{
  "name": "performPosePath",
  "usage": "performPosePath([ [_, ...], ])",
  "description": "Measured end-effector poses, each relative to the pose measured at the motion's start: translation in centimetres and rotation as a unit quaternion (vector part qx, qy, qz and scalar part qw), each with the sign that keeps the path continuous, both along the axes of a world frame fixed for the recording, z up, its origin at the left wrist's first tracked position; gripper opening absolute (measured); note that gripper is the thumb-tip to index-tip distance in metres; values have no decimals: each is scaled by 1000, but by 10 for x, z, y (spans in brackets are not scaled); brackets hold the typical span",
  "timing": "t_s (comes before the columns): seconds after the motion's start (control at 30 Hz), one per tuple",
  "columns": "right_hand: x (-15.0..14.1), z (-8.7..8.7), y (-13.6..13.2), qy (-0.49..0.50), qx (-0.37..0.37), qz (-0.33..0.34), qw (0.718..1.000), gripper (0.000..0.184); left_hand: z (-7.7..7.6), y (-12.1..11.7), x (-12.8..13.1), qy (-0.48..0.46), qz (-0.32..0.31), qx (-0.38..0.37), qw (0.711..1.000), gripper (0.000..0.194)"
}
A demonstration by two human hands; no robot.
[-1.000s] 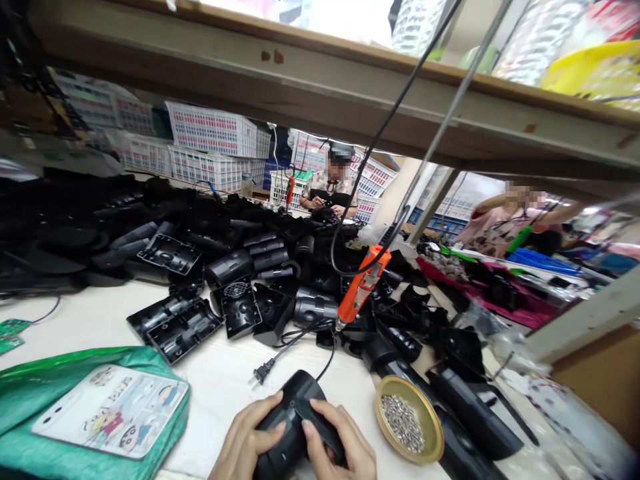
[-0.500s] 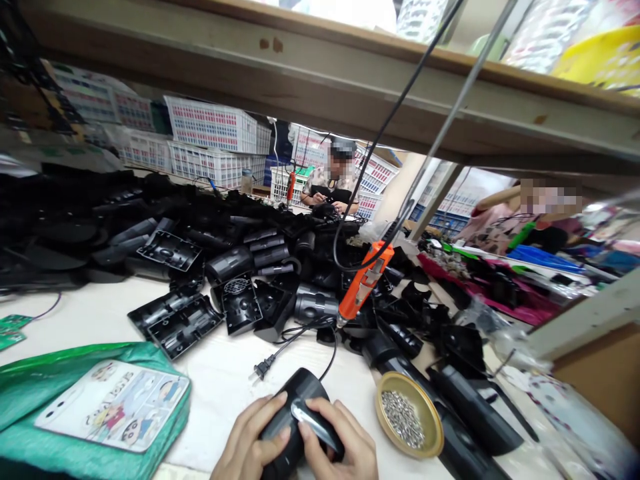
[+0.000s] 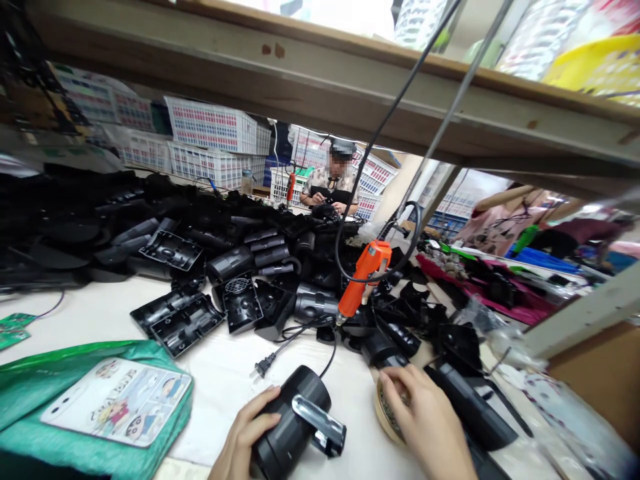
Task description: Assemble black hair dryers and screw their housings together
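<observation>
My left hand (image 3: 247, 433) is closed around the left side of a black cylindrical plastic housing (image 3: 293, 393), which lies tilted at the front of the table. A glossy black lever-like piece (image 3: 320, 423) sticks out from its right side. A cord runs from its far end towards a two-pin plug (image 3: 265, 365). My right hand (image 3: 425, 420) reaches over a yellowish bowl (image 3: 381, 417) of small metal screws, its fingers bent down together into it. What the fingertips pinch, if anything, is hidden. Beyond the housing, an orange electric screwdriver (image 3: 363, 280) hangs tip down on its cable.
Many black plastic shells (image 3: 185, 323) lie heaped across the table. At left are a green bag (image 3: 175, 400) with a cartoon-printed card (image 3: 120, 403) and green circuit boards (image 3: 17, 327). A shelf beam (image 3: 300, 80) crosses overhead. A co-worker (image 3: 333, 180) sits opposite; others are at right.
My right hand has let go of the housing and moved right into the screw bowl. My left hand still holds the housing, whose lever-like piece is now uncovered. The screwdriver has turned slightly.
</observation>
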State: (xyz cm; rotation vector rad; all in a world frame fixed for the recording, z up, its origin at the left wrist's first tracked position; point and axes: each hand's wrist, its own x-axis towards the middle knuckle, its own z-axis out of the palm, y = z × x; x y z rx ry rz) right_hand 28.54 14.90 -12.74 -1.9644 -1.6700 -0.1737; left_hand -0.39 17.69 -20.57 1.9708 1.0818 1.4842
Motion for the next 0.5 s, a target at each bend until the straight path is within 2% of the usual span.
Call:
performPosePath([
  [0.07,30,1,1,-64,-139,-14,988,19,0,5,0,-22,-1,-22,1000,19],
  [0.13,44,-3,2,-91,-192,-6,977,10,4,8,1,-32,-4,-28,999,18],
  [0.2,44,-7,2,-101,-191,5,976,6,10,8,2,-36,-8,-31,999,21],
  [0.37,35,-13,4,-107,-184,19,977,17,30,0,4,-14,26,-77,997,36],
  [0.5,46,-7,2,-62,-155,36,985,18,43,7,0,-19,8,-52,998,26],
])
